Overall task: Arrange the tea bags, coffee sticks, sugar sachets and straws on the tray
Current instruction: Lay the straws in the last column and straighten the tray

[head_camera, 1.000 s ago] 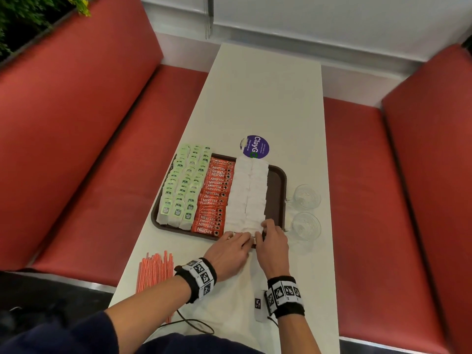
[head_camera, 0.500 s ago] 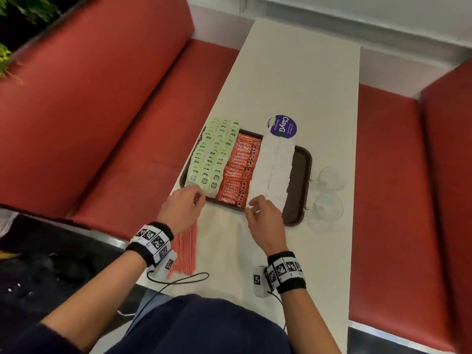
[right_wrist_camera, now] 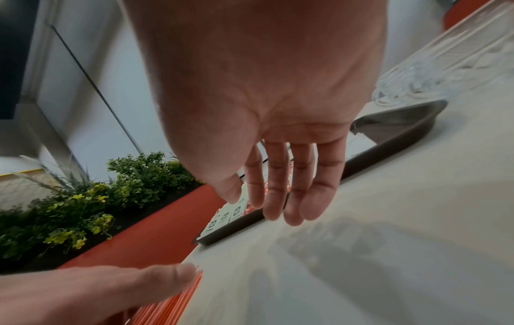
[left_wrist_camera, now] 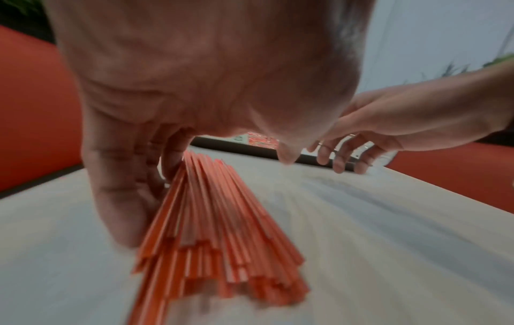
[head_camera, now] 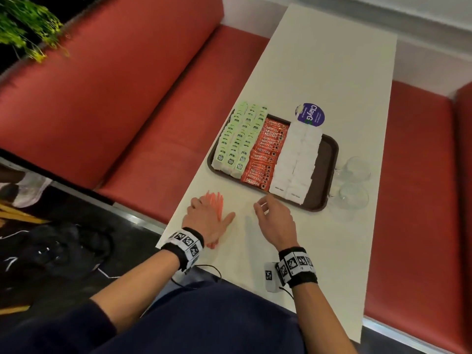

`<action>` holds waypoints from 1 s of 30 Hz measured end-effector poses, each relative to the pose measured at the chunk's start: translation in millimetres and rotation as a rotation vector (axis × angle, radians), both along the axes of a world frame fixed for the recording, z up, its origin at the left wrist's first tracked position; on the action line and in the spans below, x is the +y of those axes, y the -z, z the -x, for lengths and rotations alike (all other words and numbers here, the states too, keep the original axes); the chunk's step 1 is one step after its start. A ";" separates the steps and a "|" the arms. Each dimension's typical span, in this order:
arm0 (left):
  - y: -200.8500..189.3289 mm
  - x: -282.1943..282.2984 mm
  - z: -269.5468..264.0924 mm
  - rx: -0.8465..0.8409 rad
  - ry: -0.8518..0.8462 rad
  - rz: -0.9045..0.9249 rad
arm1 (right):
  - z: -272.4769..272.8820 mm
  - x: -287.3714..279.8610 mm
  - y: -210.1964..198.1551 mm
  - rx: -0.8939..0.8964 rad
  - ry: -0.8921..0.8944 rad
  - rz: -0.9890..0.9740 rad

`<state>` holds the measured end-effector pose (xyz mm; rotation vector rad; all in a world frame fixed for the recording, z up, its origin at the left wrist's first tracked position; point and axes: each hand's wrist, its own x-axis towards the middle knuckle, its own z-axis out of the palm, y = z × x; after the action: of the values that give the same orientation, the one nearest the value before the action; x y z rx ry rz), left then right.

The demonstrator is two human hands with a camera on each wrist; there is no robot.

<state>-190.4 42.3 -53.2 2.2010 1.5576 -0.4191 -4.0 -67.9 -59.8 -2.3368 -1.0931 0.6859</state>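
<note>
A dark brown tray [head_camera: 328, 164] holds green tea bags [head_camera: 237, 141] on the left, orange coffee sticks [head_camera: 265, 157] in the middle and white sugar sachets [head_camera: 296, 159] to their right. A strip at the tray's right side is bare. Orange straws [head_camera: 216, 203] lie in a bundle on the white table, in front of the tray's left corner. My left hand [head_camera: 208, 217] arches over the straws [left_wrist_camera: 222, 230], fingers down along their left side and thumb spread apart. My right hand [head_camera: 274, 218] hovers open above the table just before the tray, holding nothing.
Two clear glass cups [head_camera: 355, 169] [head_camera: 353, 198] stand right of the tray. A round purple sticker [head_camera: 310, 114] lies behind it. The table's left edge [head_camera: 178, 213] runs close to my left hand. Red benches [head_camera: 153, 98] flank the table.
My left hand has moved from the tray's front edge back and left onto the straws. My right hand has drawn back from the sugar sachets to just in front of the tray.
</note>
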 end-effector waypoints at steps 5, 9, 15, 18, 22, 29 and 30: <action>5.0 -18.3 -41.7 -0.064 0.306 -0.024 | -10.0 -26.1 2.4 -0.011 0.060 0.012; 4.3 -15.6 -52.2 -0.037 0.575 -0.089 | -14.6 -34.8 0.5 -0.132 -0.046 -0.036; 1.4 -5.9 -18.5 0.022 0.576 -0.057 | -25.0 -15.9 -6.7 -0.240 -0.589 0.156; 3.5 -8.2 -10.8 -0.004 0.565 0.006 | -27.0 5.6 2.9 -0.305 -0.744 0.280; 5.7 -4.2 -19.8 -0.079 0.632 0.027 | -36.0 16.6 10.8 -0.429 -0.832 0.316; 7.4 -3.0 -41.3 -0.110 0.822 -0.021 | -36.0 -18.7 35.4 -0.701 -0.865 0.086; 9.4 -6.5 -41.7 -0.101 0.860 -0.047 | -34.3 -22.3 39.2 -0.730 -0.845 0.061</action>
<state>-148.7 35.8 -62.6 2.7882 0.4973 -0.4941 30.2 -90.3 -99.0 -2.1467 -2.4659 0.0730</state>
